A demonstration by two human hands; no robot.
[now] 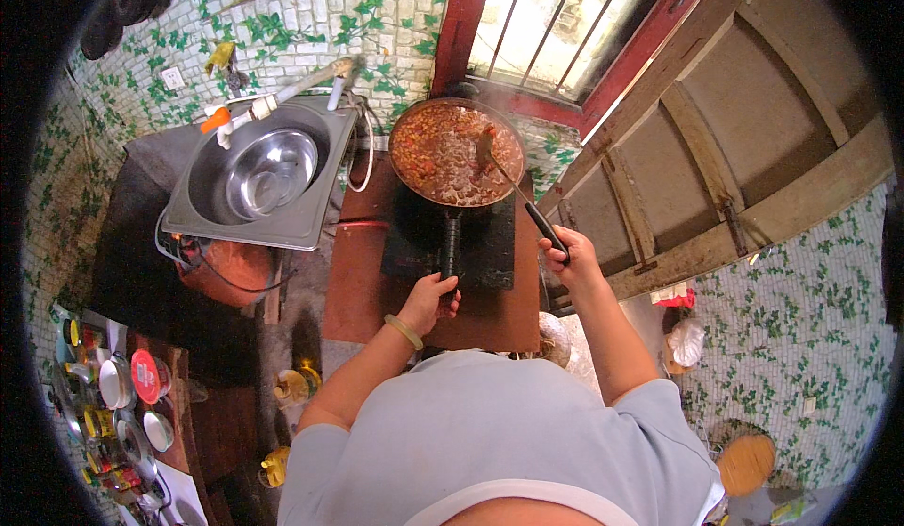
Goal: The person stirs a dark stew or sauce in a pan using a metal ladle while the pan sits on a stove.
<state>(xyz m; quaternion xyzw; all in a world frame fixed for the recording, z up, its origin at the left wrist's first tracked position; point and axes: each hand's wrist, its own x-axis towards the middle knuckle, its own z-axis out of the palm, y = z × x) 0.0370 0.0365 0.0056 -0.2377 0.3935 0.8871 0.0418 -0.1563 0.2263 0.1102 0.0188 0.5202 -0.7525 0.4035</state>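
Note:
A frying pan (452, 206) stands on a black induction cooktop (487, 250), full of bubbling reddish stew (452, 151) with small pale bits like beans or corn. Steam rises from its far side. My left hand (429, 303) grips the pan's black handle (450, 243) near its end. In my right hand (573, 254) is the black grip of a metal cooking spoon or ladle (510, 180). Its head dips into the stew at the pan's right side, with some red food on it; its lower part is hidden by the stew.
The cooktop rests on a brown table (353, 293). Left of it stands a metal sink (311, 226) holding a steel bowl (304, 155), under a tap with an orange handle (215, 120). A wooden door (706, 130) leans in at right. Bowls and jars crowd a shelf (180, 413) lower left.

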